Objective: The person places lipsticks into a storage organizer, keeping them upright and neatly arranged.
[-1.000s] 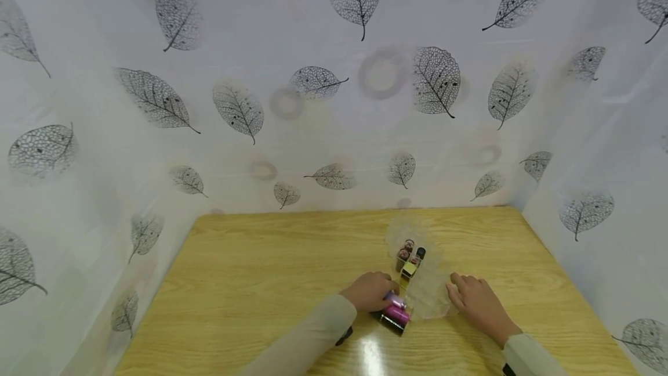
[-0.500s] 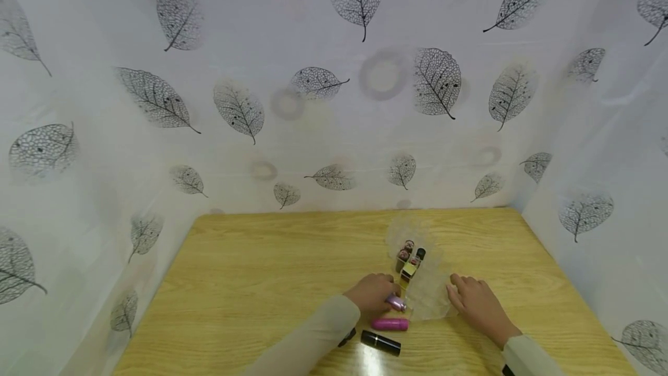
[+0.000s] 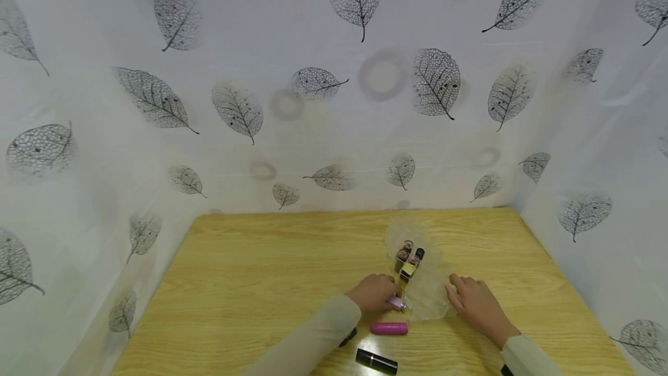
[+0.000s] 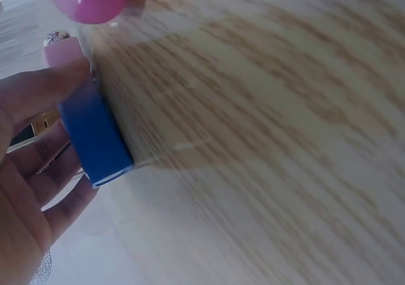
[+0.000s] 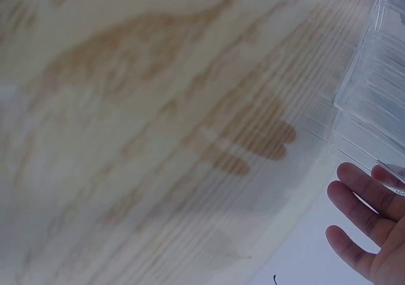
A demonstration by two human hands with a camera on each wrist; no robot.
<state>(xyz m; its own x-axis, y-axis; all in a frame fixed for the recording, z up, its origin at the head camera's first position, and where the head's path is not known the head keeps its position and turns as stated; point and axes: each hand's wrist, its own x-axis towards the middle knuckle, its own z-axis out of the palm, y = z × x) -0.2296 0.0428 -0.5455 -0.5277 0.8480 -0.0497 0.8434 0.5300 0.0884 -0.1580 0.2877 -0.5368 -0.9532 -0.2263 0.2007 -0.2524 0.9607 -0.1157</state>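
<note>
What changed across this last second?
The pink tube and black tube, earlier bunched at the left hand, now lie apart on the table, nearer the person. The left hand still grips the lilac tube; the right hand stays by the clear organizer.

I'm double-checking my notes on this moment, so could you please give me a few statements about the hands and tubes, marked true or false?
1. The magenta tube and the black tube lie apart on the table. True.
2. The magenta tube stands upright. False: it lies on its side.
3. The left hand holds the pink-and-blue tube. True.
4. The right hand grips the black tube. False: it is beside the clear organizer, holding no tube.
</note>
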